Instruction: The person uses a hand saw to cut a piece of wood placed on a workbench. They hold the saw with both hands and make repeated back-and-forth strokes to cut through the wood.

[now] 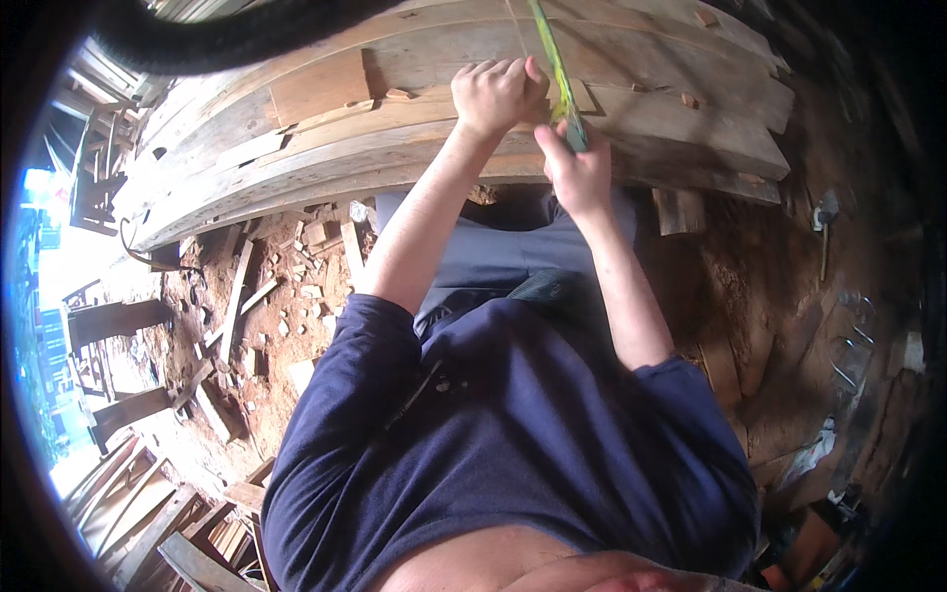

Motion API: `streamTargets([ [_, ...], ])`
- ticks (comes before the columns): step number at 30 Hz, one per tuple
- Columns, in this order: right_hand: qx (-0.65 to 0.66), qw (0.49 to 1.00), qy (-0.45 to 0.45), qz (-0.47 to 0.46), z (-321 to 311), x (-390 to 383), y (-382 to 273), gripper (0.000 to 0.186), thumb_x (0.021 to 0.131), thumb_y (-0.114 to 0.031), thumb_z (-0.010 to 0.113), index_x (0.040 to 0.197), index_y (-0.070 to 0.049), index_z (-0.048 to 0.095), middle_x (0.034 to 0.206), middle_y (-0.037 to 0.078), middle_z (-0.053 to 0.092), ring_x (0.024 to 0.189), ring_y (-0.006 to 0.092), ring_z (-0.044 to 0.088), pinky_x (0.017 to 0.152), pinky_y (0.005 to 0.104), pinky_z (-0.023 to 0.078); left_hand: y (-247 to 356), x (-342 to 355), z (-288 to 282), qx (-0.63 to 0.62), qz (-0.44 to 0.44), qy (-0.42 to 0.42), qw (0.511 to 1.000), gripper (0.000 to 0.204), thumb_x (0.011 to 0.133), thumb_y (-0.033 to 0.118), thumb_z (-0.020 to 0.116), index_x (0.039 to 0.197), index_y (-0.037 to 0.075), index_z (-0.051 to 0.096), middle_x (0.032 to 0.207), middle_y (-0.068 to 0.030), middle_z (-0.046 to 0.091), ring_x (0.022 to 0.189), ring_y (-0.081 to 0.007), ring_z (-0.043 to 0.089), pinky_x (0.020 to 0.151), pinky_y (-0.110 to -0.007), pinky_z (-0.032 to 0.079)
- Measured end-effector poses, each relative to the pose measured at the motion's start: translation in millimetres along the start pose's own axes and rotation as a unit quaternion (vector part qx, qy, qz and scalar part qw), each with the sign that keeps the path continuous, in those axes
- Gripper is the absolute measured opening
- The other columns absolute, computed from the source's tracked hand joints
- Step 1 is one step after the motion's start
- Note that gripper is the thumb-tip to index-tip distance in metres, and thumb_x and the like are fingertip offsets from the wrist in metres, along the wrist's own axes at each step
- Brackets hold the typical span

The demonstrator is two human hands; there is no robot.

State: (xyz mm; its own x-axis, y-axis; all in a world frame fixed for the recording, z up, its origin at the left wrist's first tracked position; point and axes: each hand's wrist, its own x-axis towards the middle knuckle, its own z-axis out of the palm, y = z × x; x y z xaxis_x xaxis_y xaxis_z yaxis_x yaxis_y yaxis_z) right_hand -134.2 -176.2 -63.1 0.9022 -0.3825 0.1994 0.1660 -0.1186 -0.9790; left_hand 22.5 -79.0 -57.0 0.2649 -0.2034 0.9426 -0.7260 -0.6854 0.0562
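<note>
My right hand is wrapped round the dark green end of a long, narrow yellow-green tool, its thumb lying along the near end. From there the tool runs away toward the top edge; its exact kind does not show. Just to the left, my left hand is closed in a fist over the boards, thumb side toward the tool. Whatever lies inside that fist is hidden. A thin pale line leads up from the fist, beside the tool. Both hands are above a stack of wide wooden planks.
On the planks lie a flat brown board and small offcuts. Wood scraps and sticks litter the dirt floor at left. A hammer-like tool is at right. A dark curved band crosses the upper left.
</note>
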Motion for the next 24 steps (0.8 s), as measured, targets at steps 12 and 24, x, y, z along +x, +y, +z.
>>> streamTargets([
  [12, -0.023, 0.992, 0.015, -0.125, -9.6, -99.8, 18.1, 0.026, 0.1, -0.009, 0.071, 0.08, -0.01, 0.054, 0.06, -0.004, 0.053, 0.051, 0.0049, 0.047, 0.048, 0.0259, 0.035, -21.5, 7.2, 28.8, 0.094, -0.096, -0.191, 0.972, 0.057, 0.104, 0.041, 0.049, 0.055, 0.017, 0.067, 0.049, -0.0076, 0.062, 0.045, -0.0293, 0.066, 0.045, -0.042, 0.053],
  [24, 0.023, 1.0, -0.003, 0.005, 8.5, 14.5, -1.6, 0.029, 0.095, -0.018, 0.076, 0.077, -0.006, 0.056, 0.056, 0.0, 0.053, 0.056, 0.0088, 0.05, 0.054, 0.0325, 0.041, 0.4, -3.7, -2.1, 0.006, -0.007, -0.005, 1.0, 0.039, 0.089, 0.021, 0.067, 0.053, 0.019, 0.05, 0.051, 0.0017, 0.058, 0.044, -0.0204, 0.061, 0.044, -0.035, 0.046],
])
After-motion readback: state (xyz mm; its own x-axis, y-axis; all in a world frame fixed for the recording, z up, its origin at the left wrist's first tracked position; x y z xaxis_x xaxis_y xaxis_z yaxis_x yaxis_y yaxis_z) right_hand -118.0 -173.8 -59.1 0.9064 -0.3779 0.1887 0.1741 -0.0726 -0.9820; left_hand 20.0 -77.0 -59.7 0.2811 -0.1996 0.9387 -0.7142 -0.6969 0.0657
